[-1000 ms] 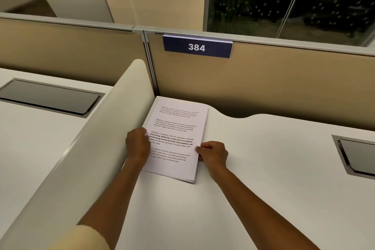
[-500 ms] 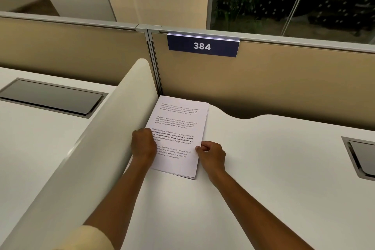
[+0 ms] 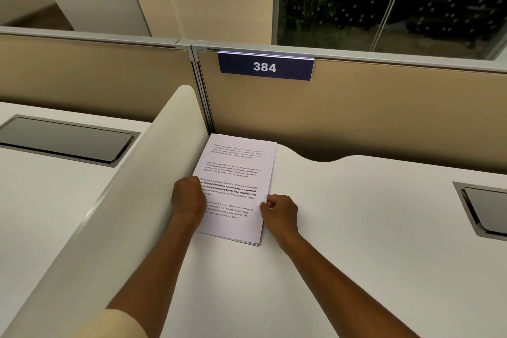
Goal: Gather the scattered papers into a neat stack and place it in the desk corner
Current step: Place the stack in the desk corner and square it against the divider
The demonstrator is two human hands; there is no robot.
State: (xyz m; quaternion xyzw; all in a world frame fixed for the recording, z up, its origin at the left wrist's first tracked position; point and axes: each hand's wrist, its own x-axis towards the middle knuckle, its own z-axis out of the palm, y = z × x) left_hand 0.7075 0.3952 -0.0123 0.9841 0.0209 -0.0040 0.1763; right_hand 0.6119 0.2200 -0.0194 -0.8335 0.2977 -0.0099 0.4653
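Observation:
A stack of printed white papers (image 3: 238, 173) lies flat on the white desk (image 3: 356, 241), its far left corner tucked into the angle between the white side divider (image 3: 131, 200) and the tan back partition (image 3: 384, 118). My left hand (image 3: 188, 197) is curled on the stack's left edge, against the divider, and covers part of the text. My right hand (image 3: 279, 214) pinches the stack's right edge with thumb and fingers. The sheets look squared, with only thin layered edges showing at the near right corner.
A blue plate reading 384 (image 3: 265, 66) hangs on the partition. A dark recessed cable hatch (image 3: 485, 211) sits in the desk at right, and another hatch (image 3: 65, 140) lies in the neighbouring desk at left. Behind the partition is a glass wall with plants.
Both hands have pushed the stack a little farther into the corner. Their grips on its two edges look the same.

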